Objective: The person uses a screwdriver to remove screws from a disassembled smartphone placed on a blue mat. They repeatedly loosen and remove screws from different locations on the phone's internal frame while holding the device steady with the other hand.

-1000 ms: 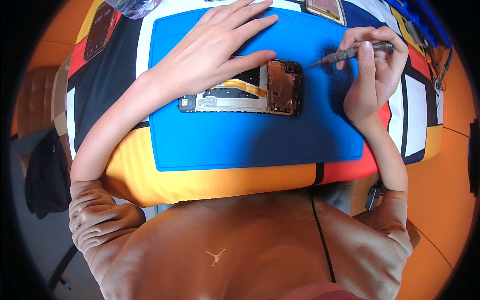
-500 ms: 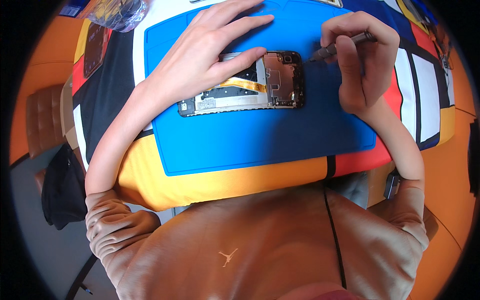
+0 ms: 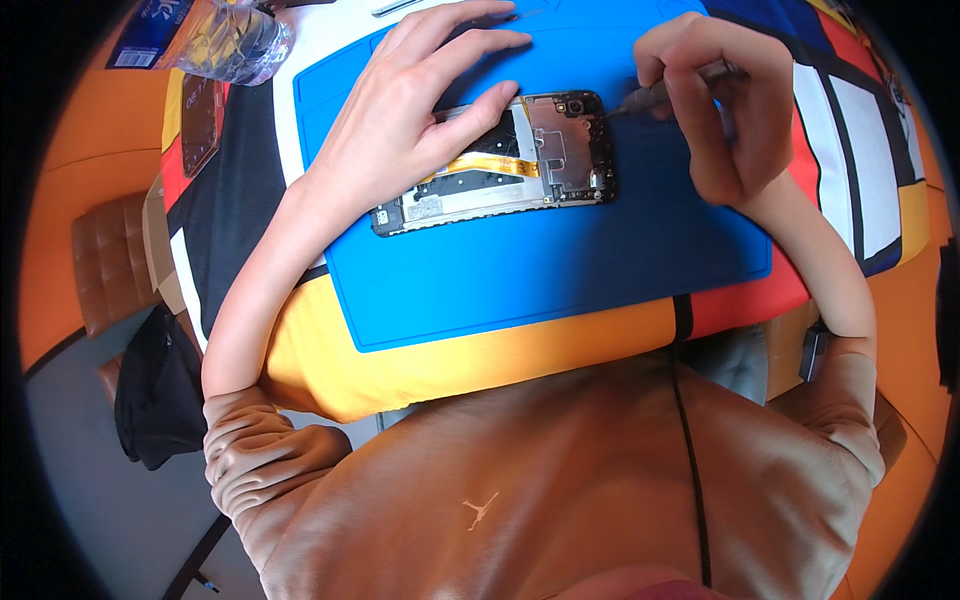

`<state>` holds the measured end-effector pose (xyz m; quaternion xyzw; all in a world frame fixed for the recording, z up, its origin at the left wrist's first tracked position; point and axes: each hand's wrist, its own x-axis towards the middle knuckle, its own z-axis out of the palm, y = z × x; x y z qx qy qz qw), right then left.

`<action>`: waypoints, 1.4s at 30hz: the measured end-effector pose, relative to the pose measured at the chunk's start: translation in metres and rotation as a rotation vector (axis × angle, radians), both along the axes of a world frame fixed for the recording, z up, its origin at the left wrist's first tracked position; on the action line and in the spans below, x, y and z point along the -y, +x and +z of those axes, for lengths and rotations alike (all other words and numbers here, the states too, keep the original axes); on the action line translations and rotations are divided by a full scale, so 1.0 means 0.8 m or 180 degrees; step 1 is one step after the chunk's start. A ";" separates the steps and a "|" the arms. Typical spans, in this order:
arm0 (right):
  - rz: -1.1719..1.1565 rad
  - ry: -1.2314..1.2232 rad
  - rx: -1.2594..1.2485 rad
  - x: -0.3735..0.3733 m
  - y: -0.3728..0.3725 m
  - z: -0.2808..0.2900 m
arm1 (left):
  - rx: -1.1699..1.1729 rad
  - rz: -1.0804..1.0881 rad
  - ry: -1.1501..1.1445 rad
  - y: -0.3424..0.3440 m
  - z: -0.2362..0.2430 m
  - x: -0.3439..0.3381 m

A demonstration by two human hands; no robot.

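An opened smartphone (image 3: 565,150) lies flat on a blue work mat (image 3: 500,270), its inner parts bared and a yellow ribbon cable (image 3: 490,165) running across its middle. My left hand (image 3: 420,105) rests over the phone's left part with fingers spread, the thumb along its upper edge. Some of the phone's far left side is hidden under that hand. In my right hand (image 3: 725,110) a thin grey screwdriver (image 3: 650,97) is gripped, tilted, with its tip at the phone's right edge. Whether the tip touches a screw is too small to tell.
At the upper left stands a clear plastic container (image 3: 245,45) beside a blue box (image 3: 150,32). Another phone (image 3: 203,120) lies on the patterned tablecloth (image 3: 480,365). A brown chair (image 3: 110,260) and a black bag (image 3: 155,390) are left of the table.
The whole view has shifted slightly, moving the scene to the right. My right hand has turned a little around the screwdriver, whose tip stays near the phone's right edge. My left hand stays spread.
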<state>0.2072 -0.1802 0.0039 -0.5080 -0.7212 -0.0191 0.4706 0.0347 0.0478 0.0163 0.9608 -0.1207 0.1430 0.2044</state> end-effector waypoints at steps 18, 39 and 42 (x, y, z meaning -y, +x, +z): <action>-0.0275 0.0378 0.0211 -0.016 -0.010 0.010 | -0.0055 0.0038 -0.0109 0.000 -0.002 0.000; -0.0540 -0.0175 0.0232 -0.009 -0.017 0.030 | 0.0091 -0.0023 -0.0201 0.000 -0.008 -0.002; -0.0544 -0.0017 0.0430 -0.011 -0.013 0.021 | 0.0368 0.0014 -0.0129 0.002 -0.016 0.000</action>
